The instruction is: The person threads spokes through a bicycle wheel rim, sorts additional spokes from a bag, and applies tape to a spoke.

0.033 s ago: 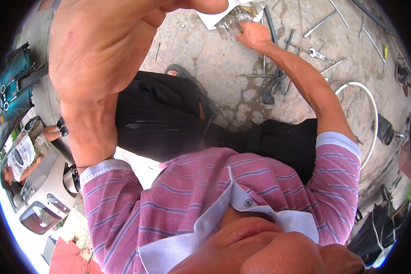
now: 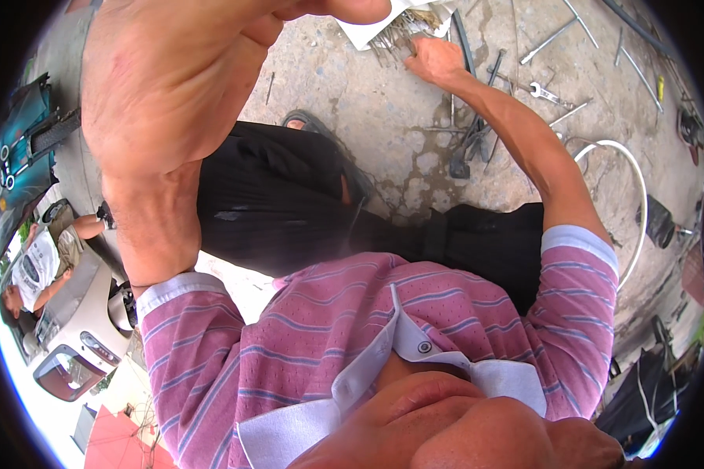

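Note:
My right hand (image 2: pixel 438 61) reaches out over the floor at the upper middle, its fingers curled together at a bundle of thin metal rods (image 2: pixel 389 39). The rods lie on a white sheet or bag (image 2: pixel 360 35), partly cut off by the upper edge. Very large and near, my left hand (image 2: pixel 181 86) fills the upper left with its wrist bent. Most of its fingers run out of the picture, so whatever they might hold is hidden.
On the concrete floor lie a wrench (image 2: pixel 547 94), several long metal tools, a black strap-like piece (image 2: pixel 465 150) and a white hose (image 2: pixel 643 184). A teal motorbike (image 2: pixel 31 148), a pale scooter (image 2: pixel 82 352) and another person (image 2: pixel 43 266) are at the left.

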